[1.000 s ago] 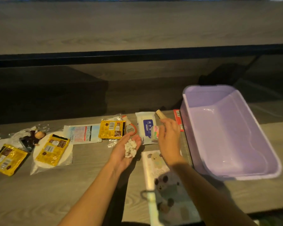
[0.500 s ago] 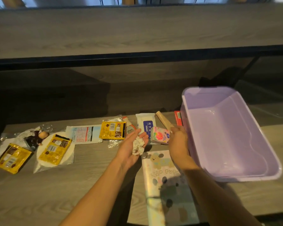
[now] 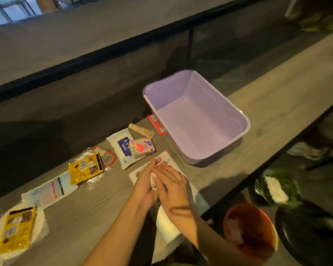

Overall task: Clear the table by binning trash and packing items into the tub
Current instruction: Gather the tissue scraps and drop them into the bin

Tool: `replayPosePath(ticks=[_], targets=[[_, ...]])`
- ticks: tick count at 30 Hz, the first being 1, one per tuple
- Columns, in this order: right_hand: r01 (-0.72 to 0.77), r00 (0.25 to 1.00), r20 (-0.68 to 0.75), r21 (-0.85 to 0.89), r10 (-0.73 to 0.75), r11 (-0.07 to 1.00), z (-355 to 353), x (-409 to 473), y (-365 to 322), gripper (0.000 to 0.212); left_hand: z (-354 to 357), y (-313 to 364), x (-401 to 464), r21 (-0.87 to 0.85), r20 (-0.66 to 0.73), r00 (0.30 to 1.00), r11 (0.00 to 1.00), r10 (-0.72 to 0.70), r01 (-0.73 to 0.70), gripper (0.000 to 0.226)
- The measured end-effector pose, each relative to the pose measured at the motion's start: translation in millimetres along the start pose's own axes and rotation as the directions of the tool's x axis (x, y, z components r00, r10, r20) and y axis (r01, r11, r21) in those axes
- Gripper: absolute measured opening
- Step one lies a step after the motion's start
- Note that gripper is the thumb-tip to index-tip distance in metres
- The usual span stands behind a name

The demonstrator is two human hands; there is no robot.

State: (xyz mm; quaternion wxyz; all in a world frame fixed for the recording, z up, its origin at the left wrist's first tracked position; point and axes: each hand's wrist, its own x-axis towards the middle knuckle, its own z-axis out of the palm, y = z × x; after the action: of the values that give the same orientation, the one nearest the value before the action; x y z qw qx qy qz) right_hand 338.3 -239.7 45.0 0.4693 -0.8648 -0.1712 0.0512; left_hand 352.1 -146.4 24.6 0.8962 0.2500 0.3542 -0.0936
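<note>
At frame centre, the left hand (image 3: 145, 186) and right hand (image 3: 171, 187) pressed together around a white wad (image 3: 153, 179); the tub (image 3: 195, 120) sat upper right.

A rectangular lavender plastic tub (image 3: 229, 120) is sitting open and unobstructed on the grey wood-grain table (image 3: 277, 104), with bare tabletop stretching to its right. Left of it, a red packet (image 3: 156, 125), a tan paper cone (image 3: 140, 130), a pink floral tissue pack (image 3: 142, 148) and a white wipes pouch (image 3: 123, 148) are crowding the surface. An orange round bin (image 3: 250, 233) is standing below the table's near edge.
</note>
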Motion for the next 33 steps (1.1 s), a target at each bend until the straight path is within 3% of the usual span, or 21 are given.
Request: replayPosePath(ticks=[4, 7, 9, 13, 16, 19, 23, 26, 28, 30, 32, 33], targets=[[-0.125, 0.967, -0.216, 0.069, 0.137, 0.990, -14.9, -40.4, 21.7, 0.036, 13.9, -39.0, -0.2, 0.122, 0.099, 0.974, 0.974, -0.202, 0.189, 0.022], [-0.283, 0.921, -0.251, 0.096, 0.299, 0.954, -35.8, -76.5, 33.5, 0.046, 34.7, -76.0, -7.3, 0.248, 0.090, 0.948, 0.928, -0.307, 0.277, 0.040], [-0.379, 0.838, -0.354, 0.173, 0.416, 0.909, -55.7, -101.2, 47.2, 0.046, 51.5, -112.1, -12.9, 0.359, 0.112, 0.920, 0.879, -0.374, 0.314, 0.044], [-0.443, 0.637, -0.595, 0.238, 0.490, 0.864, -94.1, -154.1, 87.5, 0.030, 75.8, -189.6, -16.8, 0.570, 0.079, 0.879, 0.745, -0.470, 0.346, 0.040], [-0.538, 0.485, -0.599, 0.371, 0.638, 0.757, -109.5, -183.8, 133.6, 0.029, 84.5, -251.4, 2.0, 0.668, -0.015, 0.856, 0.632, -0.517, 0.393, 0.033], [-0.641, 0.331, -0.507, 0.498, 0.795, 0.585, -116.9, -200.6, 200.3, 0.024, 81.6, -316.4, 38.7, 0.805, -0.092, 0.856, 0.468, -0.509, 0.365, 0.023], [-0.673, 0.226, -0.409, 0.590, 0.884, 0.446, -109.5, -216.5, 306.7, 0.032, 53.4, -399.7, 106.4, 0.890, -0.145, 0.911, 0.352, -0.386, 0.290, 0.016], [-0.756, 0.230, -0.294, 0.547, 0.928, 0.360, -87.4, -221.2, 395.9, 0.017, 20.4, -454.0, 179.9, 0.982, -0.089, 0.955, 0.138, -0.285, 0.132, 0.018], [-0.804, 0.224, -0.266, 0.494, 0.938, 0.332, -70.8, -222.0, 451.7, 0.008, 6.2, -481.5, 219.1, 0.993, -0.116, 0.943, -0.015, -0.313, 0.117, 0.054], [-0.851, 0.284, -0.222, 0.390, 0.933, 0.352, -51.1, -223.8, 499.9, 0.022, -12.4, -499.4, 254.5, 0.987, -0.140, 0.930, -0.127, -0.340, 0.103, 0.071], [-0.874, 0.313, -0.209, 0.319, 0.927, 0.367, -31.5, -228.5, 532.5, 0.037, -35.9, -506.0, 286.5, 0.969, -0.037, 0.959, -0.246, -0.280, -0.034, 0.066], [-0.889, 0.332, -0.189, 0.265, 0.924, 0.373, -21.9, -233.5, 543.5, 0.039, -47.4, -506.6, 299.9, 0.963, -0.004, 0.967, -0.260, -0.255, -0.064, 0.066]])
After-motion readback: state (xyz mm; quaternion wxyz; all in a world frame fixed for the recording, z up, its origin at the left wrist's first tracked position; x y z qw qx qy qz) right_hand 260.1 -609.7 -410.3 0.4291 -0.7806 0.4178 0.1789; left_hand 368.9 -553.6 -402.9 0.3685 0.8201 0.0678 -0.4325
